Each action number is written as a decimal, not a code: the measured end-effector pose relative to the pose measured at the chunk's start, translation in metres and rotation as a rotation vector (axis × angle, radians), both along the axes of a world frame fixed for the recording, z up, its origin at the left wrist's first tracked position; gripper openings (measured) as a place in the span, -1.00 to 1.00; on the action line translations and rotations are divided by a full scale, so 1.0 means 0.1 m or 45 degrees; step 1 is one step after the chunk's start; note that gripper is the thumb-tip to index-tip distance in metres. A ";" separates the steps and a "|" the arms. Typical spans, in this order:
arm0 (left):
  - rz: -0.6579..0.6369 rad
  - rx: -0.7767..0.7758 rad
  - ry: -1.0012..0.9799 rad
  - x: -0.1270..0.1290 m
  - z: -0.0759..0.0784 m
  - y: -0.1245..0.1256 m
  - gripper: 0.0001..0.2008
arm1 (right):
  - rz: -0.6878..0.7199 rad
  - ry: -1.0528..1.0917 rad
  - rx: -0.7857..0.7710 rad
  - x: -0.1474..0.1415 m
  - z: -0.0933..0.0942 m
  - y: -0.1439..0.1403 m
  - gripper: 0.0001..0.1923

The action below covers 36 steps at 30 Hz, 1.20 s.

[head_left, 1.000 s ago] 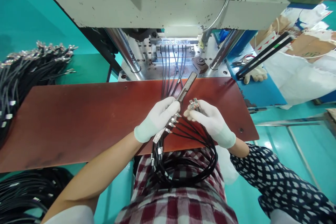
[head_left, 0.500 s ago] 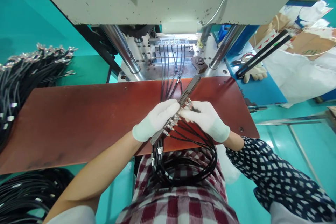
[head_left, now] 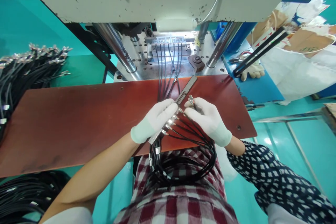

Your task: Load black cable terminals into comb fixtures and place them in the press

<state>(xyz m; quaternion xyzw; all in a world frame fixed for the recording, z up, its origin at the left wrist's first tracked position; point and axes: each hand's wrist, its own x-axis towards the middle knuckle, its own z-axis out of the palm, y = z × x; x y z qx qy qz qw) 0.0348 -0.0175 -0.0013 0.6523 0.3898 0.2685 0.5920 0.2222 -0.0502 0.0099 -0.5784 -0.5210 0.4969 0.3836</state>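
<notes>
Cables [head_left: 210, 150] cross a possibly smudged board [head_left: 78, 122] above teal floor [head_left: 313, 143].

The gloved left hand [head_left: 155, 120] curls into a firm grip, its bare forearm [head_left: 101, 168] slanting inward. Just beside it, the gloved right hand [head_left: 210, 121] pinches.

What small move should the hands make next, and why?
Probably bring the cable end in the right hand across to the metal bar, beside the other connectors: the left hand grips that bar, those connectors already lie along it, and this end is held just off it.
</notes>
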 end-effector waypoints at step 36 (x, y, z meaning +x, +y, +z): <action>-0.107 0.161 0.222 -0.02 -0.03 0.01 -0.61 | 0.141 -0.056 0.037 0.03 0.03 0.08 -0.77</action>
